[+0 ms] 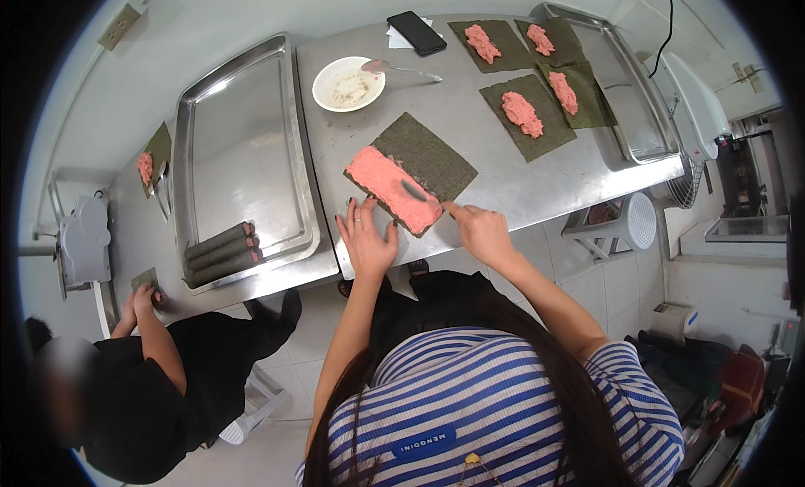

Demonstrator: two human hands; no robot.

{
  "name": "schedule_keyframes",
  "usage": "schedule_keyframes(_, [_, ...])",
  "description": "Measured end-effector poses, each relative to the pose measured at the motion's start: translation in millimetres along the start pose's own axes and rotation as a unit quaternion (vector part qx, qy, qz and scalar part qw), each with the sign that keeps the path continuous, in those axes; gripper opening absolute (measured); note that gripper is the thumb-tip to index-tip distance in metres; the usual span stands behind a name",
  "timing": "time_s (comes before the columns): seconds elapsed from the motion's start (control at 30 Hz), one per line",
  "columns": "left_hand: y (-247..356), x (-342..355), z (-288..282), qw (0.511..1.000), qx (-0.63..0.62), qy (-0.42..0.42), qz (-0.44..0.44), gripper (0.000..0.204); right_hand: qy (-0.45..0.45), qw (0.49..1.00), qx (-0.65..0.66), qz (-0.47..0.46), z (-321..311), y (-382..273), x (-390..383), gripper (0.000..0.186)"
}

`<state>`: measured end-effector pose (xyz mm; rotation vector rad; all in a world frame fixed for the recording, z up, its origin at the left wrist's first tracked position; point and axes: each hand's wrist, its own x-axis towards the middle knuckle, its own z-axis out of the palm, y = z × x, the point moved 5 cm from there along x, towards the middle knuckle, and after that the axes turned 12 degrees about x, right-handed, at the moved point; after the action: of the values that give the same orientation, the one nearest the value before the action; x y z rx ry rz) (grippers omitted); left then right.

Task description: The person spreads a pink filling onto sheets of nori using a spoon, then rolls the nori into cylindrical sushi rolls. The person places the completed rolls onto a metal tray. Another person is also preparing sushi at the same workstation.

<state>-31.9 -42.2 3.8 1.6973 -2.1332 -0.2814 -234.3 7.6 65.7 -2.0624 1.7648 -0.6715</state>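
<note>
A dark green seaweed sheet (436, 156) lies on the steel table in front of me. Pink paste (381, 175) covers a band along its near side. My right hand (485, 234) is closed round the handle of a spoon (412, 189), whose bowl rests on the paste. At the sheet's near left edge, my left hand (366, 240) is open, fingers spread and fingertips touching or very near the edge. Further off stands a white bowl (325, 95) of pale mixture, with another spoon (411, 70) lying across its rim, some pink paste on it.
Several seaweed sheets (545, 139) with pink lumps lie at the far right, beside a metal tray (641, 122). To my left, a large tray (243, 143) holds dark rolls (222, 256). A phone (417, 33) lies at the back. Another person's hands (144, 298) work at the far left.
</note>
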Motion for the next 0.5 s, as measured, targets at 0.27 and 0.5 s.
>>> schedule_keyframes(0.27, [1.8,2.0,-1.8,1.000,-0.006,-0.001,-0.003,0.058,-0.035,0.994,-0.105,-0.005,26.9,-4.7,-3.9,0.046])
schedule_keyframes(0.5, [-0.6,0.5,-0.8,1.000,-0.004,0.004,-0.014,0.061,0.004,1.000,-0.002,-0.002,12.3,-0.9,14.9,0.043])
